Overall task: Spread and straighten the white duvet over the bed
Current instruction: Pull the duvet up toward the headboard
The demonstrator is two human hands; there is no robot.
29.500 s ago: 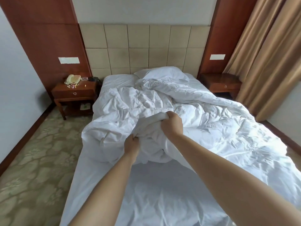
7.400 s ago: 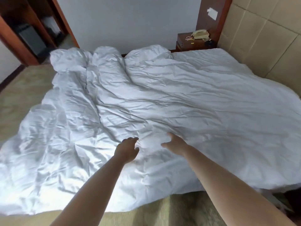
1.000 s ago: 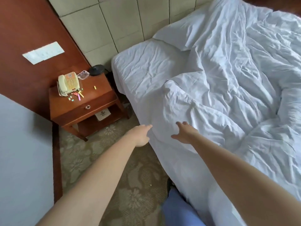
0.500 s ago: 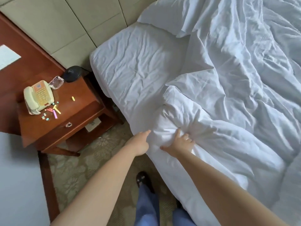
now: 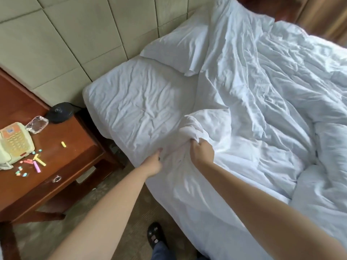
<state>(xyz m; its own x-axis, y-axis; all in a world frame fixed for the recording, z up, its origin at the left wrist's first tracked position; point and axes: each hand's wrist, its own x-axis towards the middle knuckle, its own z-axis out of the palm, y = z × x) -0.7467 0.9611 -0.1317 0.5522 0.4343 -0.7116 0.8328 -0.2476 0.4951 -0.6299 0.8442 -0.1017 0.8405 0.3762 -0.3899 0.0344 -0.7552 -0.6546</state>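
Duvet (image 5: 262, 113) lies bunched short of the pillow (image 5: 178, 47), its near-left corner gripped by the right hand (image 5: 201, 152) and pinched by the left hand (image 5: 153, 165); next, draw this corner toward the headboard (image 5: 75, 34).

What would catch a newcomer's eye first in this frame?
First, the crumpled white duvet filling the bed, with its corner bunched in the right hand near the middle. The left hand pinches cloth at the bed's near edge, and a bare patch of sheet lies toward the headboard. At far left, a cream telephone and bright chalk bits sit on the wooden nightstand.
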